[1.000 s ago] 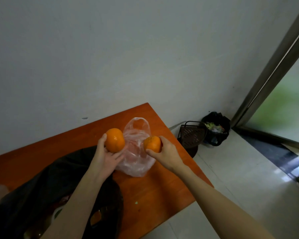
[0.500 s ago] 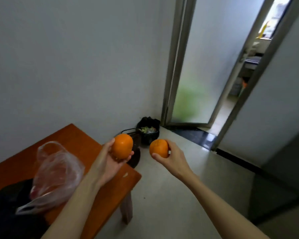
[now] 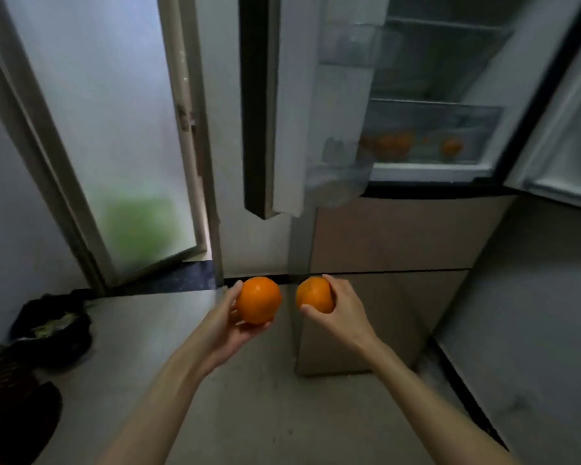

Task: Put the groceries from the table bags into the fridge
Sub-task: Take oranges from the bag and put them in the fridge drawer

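My left hand (image 3: 227,325) cups a large orange (image 3: 258,299) from below. My right hand (image 3: 342,312) grips a second, slightly smaller orange (image 3: 314,294) beside it. Both are held at waist height in front of the fridge (image 3: 393,236), whose upper doors stand open. Its left door (image 3: 275,105) swings toward me and the right door (image 3: 564,135) hangs at the right edge. Inside, the clear bottom drawer (image 3: 426,135) holds several oranges (image 3: 393,144). The table and bags are out of view.
A frosted glass door (image 3: 114,129) stands ajar to the left of the fridge. A black rubbish bag (image 3: 52,327) and a dark basket (image 3: 10,397) sit on the floor at lower left. A grey wall (image 3: 534,313) closes in on the right.
I have turned right, away from the table: the table and bags have left the view and the open fridge has come in ahead. Both hands still hold their oranges.
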The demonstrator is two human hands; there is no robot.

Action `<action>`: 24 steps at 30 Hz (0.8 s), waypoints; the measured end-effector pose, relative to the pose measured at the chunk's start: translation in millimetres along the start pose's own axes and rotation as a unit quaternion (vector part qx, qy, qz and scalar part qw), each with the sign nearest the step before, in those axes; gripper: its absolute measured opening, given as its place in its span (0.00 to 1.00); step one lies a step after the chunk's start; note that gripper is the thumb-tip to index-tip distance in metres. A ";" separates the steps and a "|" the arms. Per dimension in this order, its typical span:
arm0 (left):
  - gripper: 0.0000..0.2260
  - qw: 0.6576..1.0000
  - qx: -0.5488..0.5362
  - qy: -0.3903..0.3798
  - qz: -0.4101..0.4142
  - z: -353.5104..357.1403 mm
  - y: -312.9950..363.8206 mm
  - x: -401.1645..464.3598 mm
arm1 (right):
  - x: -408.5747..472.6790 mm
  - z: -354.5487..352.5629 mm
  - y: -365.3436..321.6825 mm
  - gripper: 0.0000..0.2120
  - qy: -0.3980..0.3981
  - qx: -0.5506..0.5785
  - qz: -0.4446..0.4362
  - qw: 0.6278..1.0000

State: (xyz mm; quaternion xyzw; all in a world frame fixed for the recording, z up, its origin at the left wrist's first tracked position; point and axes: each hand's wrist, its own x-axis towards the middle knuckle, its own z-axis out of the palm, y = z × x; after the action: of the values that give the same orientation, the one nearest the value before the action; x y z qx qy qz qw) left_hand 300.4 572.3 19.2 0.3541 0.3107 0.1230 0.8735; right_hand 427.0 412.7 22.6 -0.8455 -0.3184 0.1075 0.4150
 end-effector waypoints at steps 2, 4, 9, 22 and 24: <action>0.16 0.996 0.073 -0.039 -0.026 49.9 -25.1 15.3 | -7.5 -41.5 32.7 0.35 0.054 0.005 0.034 0.998; 0.13 0.988 0.124 -0.078 -0.049 96.8 -50.7 31.7 | -13.9 -78.6 66.5 0.36 0.108 0.004 0.070 0.992; 0.19 0.967 0.169 -0.169 -0.091 193.0 -106.2 82.5 | -17.1 -158.8 140.2 0.36 0.206 -0.005 0.143 0.968; 0.29 0.963 0.183 -0.197 0.032 411.9 -60.4 238.6 | 161.9 -339.8 178.4 0.29 0.305 0.009 0.037 0.952; 0.29 0.962 0.176 -0.198 0.071 440.9 -43.0 257.7 | 192.6 -360.4 177.3 0.29 0.308 0.024 0.009 0.951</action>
State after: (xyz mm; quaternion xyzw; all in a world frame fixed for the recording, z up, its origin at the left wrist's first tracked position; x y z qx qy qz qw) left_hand 778.0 414.4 117.1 0.5410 0.1227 0.0558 0.8302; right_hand 816.5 225.1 129.8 -0.8299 -0.1648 -0.1464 0.5125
